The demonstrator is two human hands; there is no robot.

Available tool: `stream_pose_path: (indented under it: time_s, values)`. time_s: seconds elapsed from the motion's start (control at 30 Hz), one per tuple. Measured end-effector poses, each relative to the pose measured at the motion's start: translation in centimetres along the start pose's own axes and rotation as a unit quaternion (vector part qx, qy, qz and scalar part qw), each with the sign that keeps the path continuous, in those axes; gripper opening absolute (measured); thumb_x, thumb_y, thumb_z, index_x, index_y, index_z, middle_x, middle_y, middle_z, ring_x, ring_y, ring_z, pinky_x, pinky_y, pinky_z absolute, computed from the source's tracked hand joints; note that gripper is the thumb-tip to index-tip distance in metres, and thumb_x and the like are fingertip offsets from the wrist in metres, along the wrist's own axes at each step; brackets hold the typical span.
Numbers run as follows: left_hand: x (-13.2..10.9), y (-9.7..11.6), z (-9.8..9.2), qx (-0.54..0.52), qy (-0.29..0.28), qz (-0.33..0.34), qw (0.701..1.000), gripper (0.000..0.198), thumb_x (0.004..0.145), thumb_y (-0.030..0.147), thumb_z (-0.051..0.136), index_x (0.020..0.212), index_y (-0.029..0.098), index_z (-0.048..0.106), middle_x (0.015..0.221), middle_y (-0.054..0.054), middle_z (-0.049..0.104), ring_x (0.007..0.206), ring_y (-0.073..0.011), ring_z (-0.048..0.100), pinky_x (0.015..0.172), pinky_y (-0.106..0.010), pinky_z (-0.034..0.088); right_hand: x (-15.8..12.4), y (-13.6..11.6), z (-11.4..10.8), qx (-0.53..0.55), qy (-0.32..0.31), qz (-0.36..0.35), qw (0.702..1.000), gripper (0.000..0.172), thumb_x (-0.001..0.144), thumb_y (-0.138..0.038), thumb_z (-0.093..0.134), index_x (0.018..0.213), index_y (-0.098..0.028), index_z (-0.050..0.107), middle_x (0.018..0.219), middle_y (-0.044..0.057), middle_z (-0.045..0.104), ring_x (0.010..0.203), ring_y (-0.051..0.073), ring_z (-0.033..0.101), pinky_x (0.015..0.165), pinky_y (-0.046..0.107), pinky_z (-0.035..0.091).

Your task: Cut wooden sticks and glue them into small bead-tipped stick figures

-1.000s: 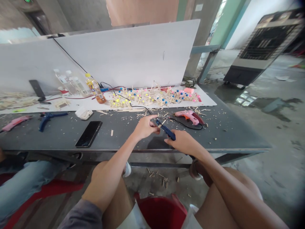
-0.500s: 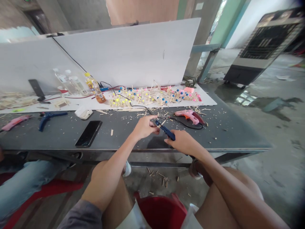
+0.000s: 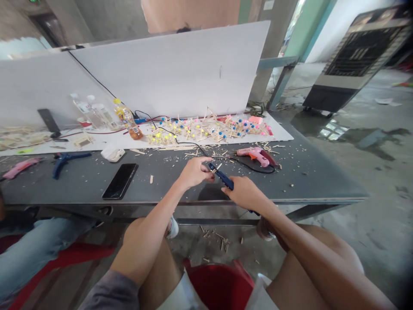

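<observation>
One dark blue hand tool (image 3: 225, 177) and one little wooden stick (image 3: 219, 166) are held up mid-frame, with one black phone (image 3: 120, 181) left of centre and two pink glue guns (image 3: 258, 156), one right of centre, the other far left. The stick's pinched in the left hand (image 3: 194, 172), fingers nearly closed, forearm slanting from lower left; the tool's handle is wrapped by the right hand (image 3: 245, 192), forearm angled from lower right.

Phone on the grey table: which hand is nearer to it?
Left. The left hand is to the right of the phone, apart from it; the right hand, gripping the blue tool, is farther right.
</observation>
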State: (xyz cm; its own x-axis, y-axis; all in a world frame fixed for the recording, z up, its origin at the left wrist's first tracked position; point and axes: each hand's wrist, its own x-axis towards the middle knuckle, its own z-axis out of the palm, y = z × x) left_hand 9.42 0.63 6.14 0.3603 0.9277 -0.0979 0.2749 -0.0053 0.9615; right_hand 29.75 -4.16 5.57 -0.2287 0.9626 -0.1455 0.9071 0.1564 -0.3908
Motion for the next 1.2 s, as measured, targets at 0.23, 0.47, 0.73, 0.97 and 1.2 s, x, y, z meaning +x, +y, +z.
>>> stream_pose_path:
  time_s: [0.23, 0.47, 0.73, 0.97, 1.2]
  values:
    - [-0.5, 0.6, -0.2, 0.037, 0.018, -0.022, 0.999, 0.072, 0.070, 0.006, 0.073, 0.139, 0.007, 0.051, 0.076, -0.009, 0.076, 0.069, -0.0245, 0.075, 0.074, -0.031, 0.056, 0.3, -0.9, 0.8, -0.005, -0.012, 0.010, 1.000, 0.029, 0.087, -0.035, 0.058, 0.103, -0.014, 0.070, 0.098, 0.019, 0.074, 0.096, 0.032, 0.069, 0.077, 0.034, 0.046]
    - [-0.4, 0.2, -0.6, 0.074, 0.035, -0.027, 0.996, 0.056, 0.076, 0.009, 0.071, 0.130, 0.009, 0.058, 0.081, -0.010, 0.077, 0.073, -0.0230, 0.075, 0.077, -0.031, 0.057, 1.5, -1.0, 1.3, -0.007, -0.038, 0.034, 0.999, 0.033, 0.086, -0.037, 0.060, 0.108, -0.014, 0.070, 0.101, 0.018, 0.074, 0.098, 0.032, 0.069, 0.079, 0.033, 0.047]
    - [0.7, -1.5, -0.5, 0.247, 0.088, -0.004, 0.965, 0.018, 0.078, 0.007, 0.065, 0.093, 0.013, 0.071, 0.080, -0.009, 0.076, 0.073, -0.0213, 0.072, 0.071, -0.030, 0.054, 1.7, 0.4, 0.5, -0.015, 0.013, 0.066, 0.998, 0.032, 0.085, -0.039, 0.058, 0.106, -0.017, 0.070, 0.097, 0.018, 0.074, 0.095, 0.033, 0.070, 0.078, 0.036, 0.047]
    - [0.5, -1.5, 0.4, 0.392, 0.174, 0.143, 0.892, 0.030, 0.097, 0.026, 0.046, 0.078, 0.016, 0.068, 0.068, -0.006, 0.068, 0.065, -0.0173, 0.063, 0.063, -0.026, 0.042, 1.5, 0.6, 0.5, -0.005, 0.048, 0.069, 0.996, 0.032, 0.085, -0.038, 0.058, 0.106, -0.016, 0.069, 0.093, 0.017, 0.074, 0.091, 0.031, 0.070, 0.076, 0.035, 0.047]
    - [-0.3, -0.7, 3.3, 0.317, 0.204, 0.211, 0.902, 0.020, 0.097, 0.027, 0.051, 0.085, 0.017, 0.065, 0.066, -0.002, 0.066, 0.058, -0.0134, 0.059, 0.058, -0.022, 0.038, 1.0, -0.6, 0.7, 0.008, 0.077, 0.061, 0.995, 0.024, 0.086, -0.037, 0.055, 0.098, -0.019, 0.066, 0.089, 0.014, 0.074, 0.087, 0.030, 0.070, 0.071, 0.032, 0.044]
